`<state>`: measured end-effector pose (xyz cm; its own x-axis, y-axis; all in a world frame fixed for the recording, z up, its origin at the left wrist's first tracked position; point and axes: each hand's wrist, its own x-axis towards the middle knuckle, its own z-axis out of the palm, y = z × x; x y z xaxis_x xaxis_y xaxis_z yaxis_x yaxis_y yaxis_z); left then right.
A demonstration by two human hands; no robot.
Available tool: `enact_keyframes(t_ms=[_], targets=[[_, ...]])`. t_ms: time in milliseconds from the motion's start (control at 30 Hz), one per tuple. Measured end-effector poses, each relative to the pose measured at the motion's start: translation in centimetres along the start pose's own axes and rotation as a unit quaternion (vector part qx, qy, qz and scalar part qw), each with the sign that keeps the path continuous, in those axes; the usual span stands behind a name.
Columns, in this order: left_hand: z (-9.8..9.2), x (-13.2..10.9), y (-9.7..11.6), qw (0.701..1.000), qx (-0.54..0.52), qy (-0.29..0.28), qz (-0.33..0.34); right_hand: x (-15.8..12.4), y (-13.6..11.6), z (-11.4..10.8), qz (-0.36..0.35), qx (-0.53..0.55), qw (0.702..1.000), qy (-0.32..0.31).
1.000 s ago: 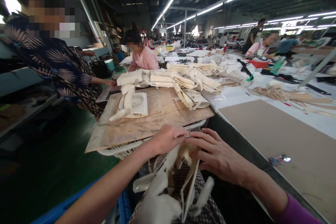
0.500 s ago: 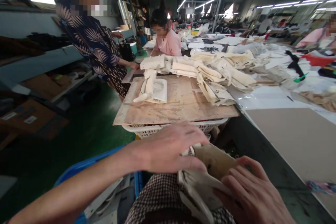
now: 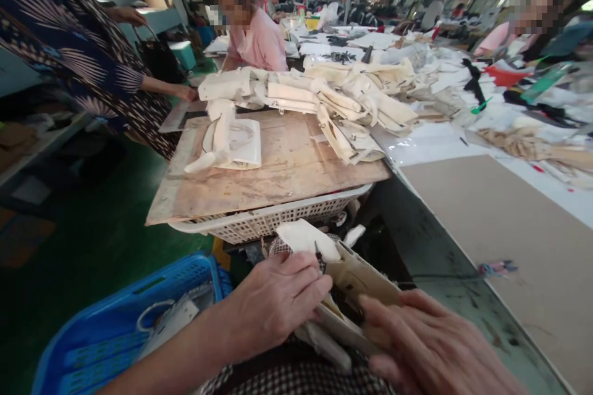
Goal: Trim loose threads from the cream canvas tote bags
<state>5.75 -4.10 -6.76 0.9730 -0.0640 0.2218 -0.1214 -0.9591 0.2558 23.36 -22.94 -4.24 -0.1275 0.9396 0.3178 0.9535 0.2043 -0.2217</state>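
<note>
A cream bag (image 3: 352, 262) with a stiff wall lies over my lap, its mouth open toward me and its inside dark. My left hand (image 3: 282, 296) is closed on the bag's near edge at the left, fingers curled over the rim. At the other end my right hand (image 3: 417, 339) holds the near wall, its fingertips at the opening and the thumb lower down outside; these fingers are slightly blurred. A pale flap (image 3: 308, 241) sticks up beyond my left hand. Checked cloth (image 3: 296, 382) covers my lap under the bag.
A blue basket (image 3: 60, 333) with pale pieces stands at left. Ahead, a board (image 3: 278, 179) on a white basket (image 3: 259, 225) bears several cream bags (image 3: 296, 95). A table with a brown sheet (image 3: 500, 216) and small snips (image 3: 498, 268) is at right. Co-workers (image 3: 259, 43) stand beyond.
The view has swung right and down. My left hand has drawn back from the bag's far left end to its near edge. The bag's mouth now shows wider, with a pale flap raised.
</note>
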Motion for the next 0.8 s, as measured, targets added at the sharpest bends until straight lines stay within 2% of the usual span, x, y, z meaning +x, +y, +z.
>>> enact_keyframes(t_ms=[133, 233, 300, 467, 533, 633, 767, 800], targets=[[0.4, -0.9, 0.6, 0.999, -0.047, -0.002, -0.024, 1.1, 1.0, -2.2, 0.03, 0.028, 0.998, -0.053], [0.3, -1.4, 1.0, 0.996, -0.069, -0.018, -0.053, 0.9, 1.7, -2.1, 0.05, 0.05, 0.988, -0.138], [0.1, -1.6, 1.3, 0.994, -0.082, -0.027, -0.068, 0.6, 1.7, -1.8, 0.05, 0.062, 0.983, -0.168], [-0.8, -1.3, 1.8, 0.992, -0.092, -0.015, -0.085, 0.0, 1.1, -1.5, 0.047, 0.099, 0.987, -0.118], [-1.2, -1.1, 1.9, 0.992, -0.096, -0.023, -0.076, 0.0, 1.1, -1.6, 0.05, 0.138, 0.98, -0.136], [-1.6, -0.8, 1.8, 0.993, -0.1, -0.049, -0.046, 0.1, 1.7, -2.0, 0.057, 0.182, 0.962, -0.195], [-1.3, -0.6, 2.1, 0.995, -0.09, -0.038, -0.033, 0.7, 2.9, -3.3, 0.054, 0.161, 0.943, -0.286], [-1.1, -0.6, 2.1, 0.995, -0.092, -0.032, -0.034, 0.7, 3.1, -3.6, 0.042, 0.152, 0.943, -0.293]])
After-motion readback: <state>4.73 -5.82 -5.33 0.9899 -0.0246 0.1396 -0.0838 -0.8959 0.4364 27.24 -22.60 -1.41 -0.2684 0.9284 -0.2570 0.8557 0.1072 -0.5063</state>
